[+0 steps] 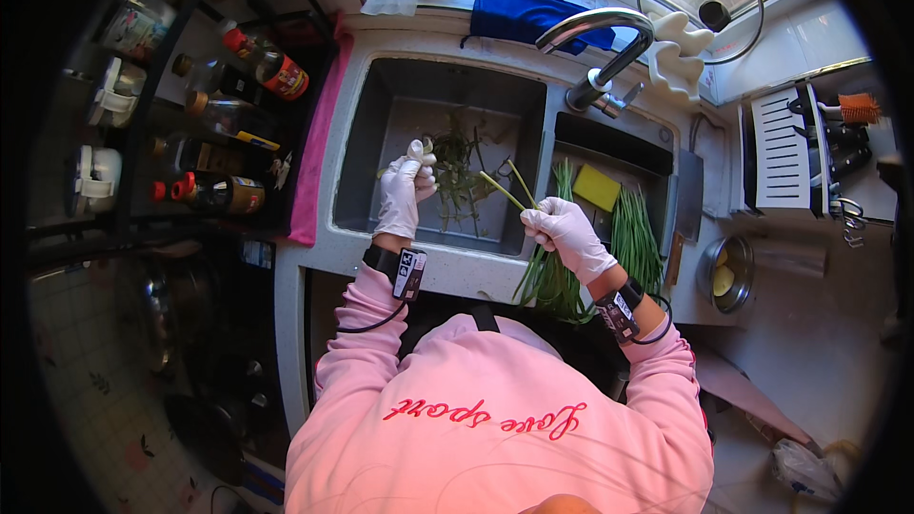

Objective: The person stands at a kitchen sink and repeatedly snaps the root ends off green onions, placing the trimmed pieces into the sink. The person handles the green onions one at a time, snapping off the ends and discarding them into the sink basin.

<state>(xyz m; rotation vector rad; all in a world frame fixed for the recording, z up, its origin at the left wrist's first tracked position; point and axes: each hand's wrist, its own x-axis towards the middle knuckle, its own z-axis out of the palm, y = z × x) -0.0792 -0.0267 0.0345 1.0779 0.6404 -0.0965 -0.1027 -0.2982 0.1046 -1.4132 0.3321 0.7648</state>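
Observation:
My left hand (410,189), in a white glove, is raised over the left part of the large sink basin (385,107), fingers curled together around a small pale scrap of plant. My right hand (569,235), gloved too, grips a few green stalks (503,190) by the divider between the basins; their cut-looking ends point up and left. Long green leaves (553,285) hang below it over the counter edge. Wilted trimmings (457,164) lie in the large basin. In the small basin rest a bunch of long green leafy stalks (632,235) and a yellow sponge (597,187).
A chrome faucet (603,78) rises behind the basins. A cleaver (687,196) lies by the small basin's right rim, with a metal bowl (728,275) of yellowish pieces further right. Bottles (228,193) fill a black rack at left, beside a pink cloth (319,150). A white knife rack (782,150) stands right.

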